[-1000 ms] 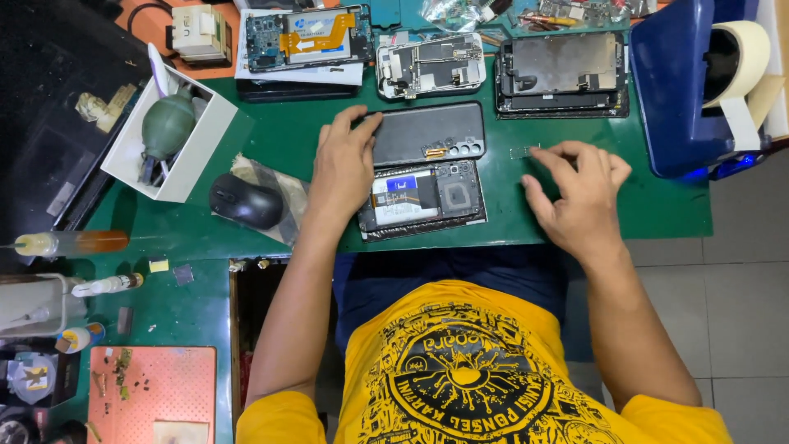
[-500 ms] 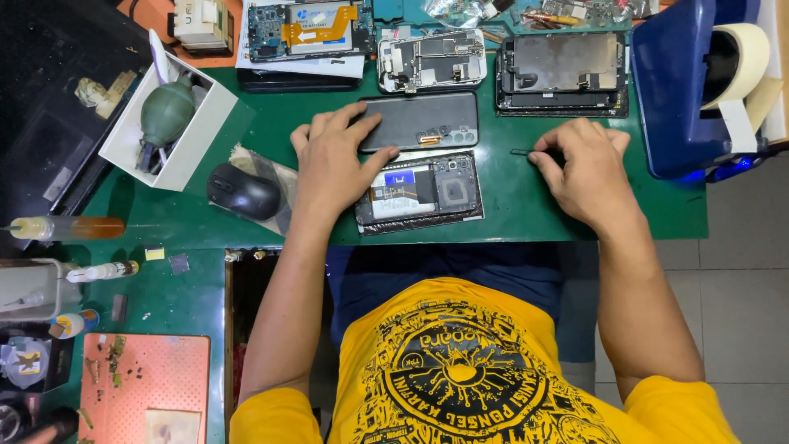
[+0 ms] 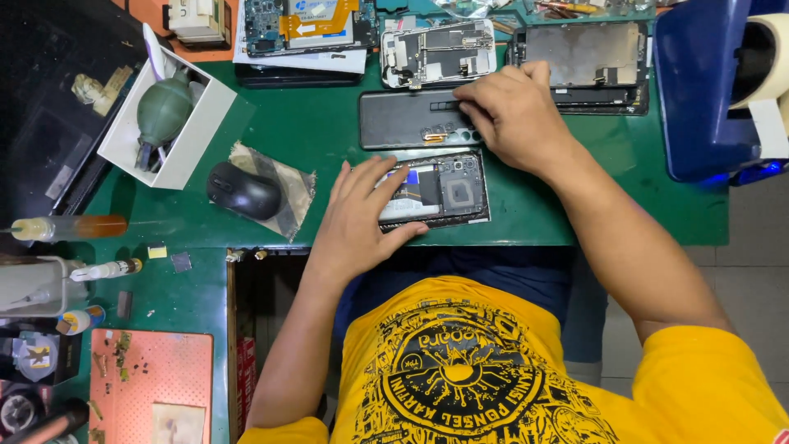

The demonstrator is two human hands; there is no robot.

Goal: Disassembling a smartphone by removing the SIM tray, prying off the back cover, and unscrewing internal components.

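An opened phone (image 3: 448, 191) with its back off lies near the front edge of the green mat (image 3: 312, 131). My left hand (image 3: 357, 215) lies over its left end, fingers spread on top and thumb at the near edge, holding it down. Just behind it lies a dark back cover (image 3: 399, 119). My right hand (image 3: 514, 115) rests on the cover's right end with its fingers curled and the tips bunched at the far edge. Whether they pinch a small tool is hidden.
Behind lie other opened phones (image 3: 436, 49) and a screen frame (image 3: 588, 57). A black mouse (image 3: 242, 191) sits on a cloth at the left, next to a white box with a green air blower (image 3: 164, 111). A blue holder with a tape roll (image 3: 715, 90) stands right. Bottles (image 3: 70, 228) line the left edge.
My right hand has moved left from the bare mat onto the back cover's right end. My left hand slid down off the back cover onto the opened phone.
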